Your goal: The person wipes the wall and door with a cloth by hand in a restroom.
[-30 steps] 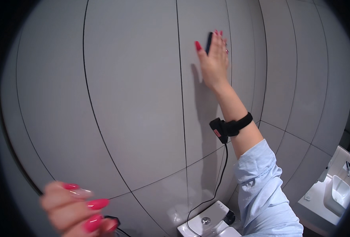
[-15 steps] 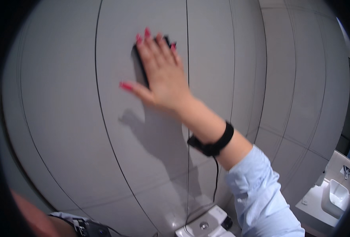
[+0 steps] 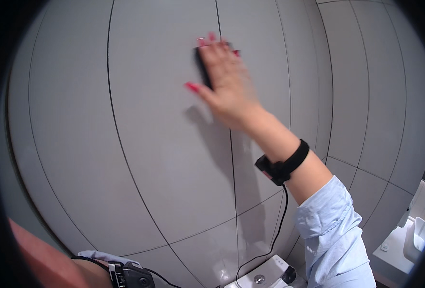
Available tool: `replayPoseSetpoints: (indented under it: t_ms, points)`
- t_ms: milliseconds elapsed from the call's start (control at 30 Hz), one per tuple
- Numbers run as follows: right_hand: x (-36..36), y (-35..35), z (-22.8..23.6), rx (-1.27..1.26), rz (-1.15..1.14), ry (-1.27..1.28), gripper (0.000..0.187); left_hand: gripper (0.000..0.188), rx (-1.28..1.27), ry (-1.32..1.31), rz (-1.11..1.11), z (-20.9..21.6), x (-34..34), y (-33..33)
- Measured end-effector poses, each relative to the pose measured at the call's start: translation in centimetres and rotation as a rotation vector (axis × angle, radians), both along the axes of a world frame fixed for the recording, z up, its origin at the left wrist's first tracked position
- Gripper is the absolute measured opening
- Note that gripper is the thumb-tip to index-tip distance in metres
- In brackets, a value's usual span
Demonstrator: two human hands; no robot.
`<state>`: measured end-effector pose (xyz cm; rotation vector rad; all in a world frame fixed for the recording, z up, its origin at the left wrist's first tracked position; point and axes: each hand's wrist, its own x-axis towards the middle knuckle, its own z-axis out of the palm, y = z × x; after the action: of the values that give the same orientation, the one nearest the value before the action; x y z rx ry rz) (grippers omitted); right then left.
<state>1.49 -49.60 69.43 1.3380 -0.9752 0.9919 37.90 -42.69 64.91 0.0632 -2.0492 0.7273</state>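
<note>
Pressing my right hand [image 3: 227, 81] flat, fingers spread, I hold a dark pad [image 3: 203, 67] against the grey wall tiles [image 3: 150, 144], mostly hidden under my palm.

Wall: grey tiled wall [image 3: 140, 144] fills most of the frame — large panels parted by thin dark joints (bent by the lens).
On the wall: a dark flat pad [image 3: 203, 67], upper centre, lies flat against a tile.
Counter: white ledge [image 3: 390, 249] at lower right — a white tray [image 3: 421, 233] sits on it.
Bottom centre: white fixture top [image 3: 265, 278] with a round button.
</note>
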Motion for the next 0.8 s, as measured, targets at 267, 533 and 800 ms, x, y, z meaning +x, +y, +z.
replayPoseSetpoints:
  t_ms: [267,533,800]
  points:
    - [-11.0,-1.6,-0.2,-0.131,-0.017,-0.363,0.075,0.018,0.028,0.049,-0.020,0.2,4.9,-3.3]
    - [-7.9,-1.0,0.8,-0.173,-0.069,-0.716,0.092,0.017,0.047,0.060,-0.051,1.0,4.9,-2.2]
    - [8.6,-2.5,2.4,-0.123,0.008,-0.042,0.089,0.016,0.102,0.143,-0.100,0.9,3.3,1.0]
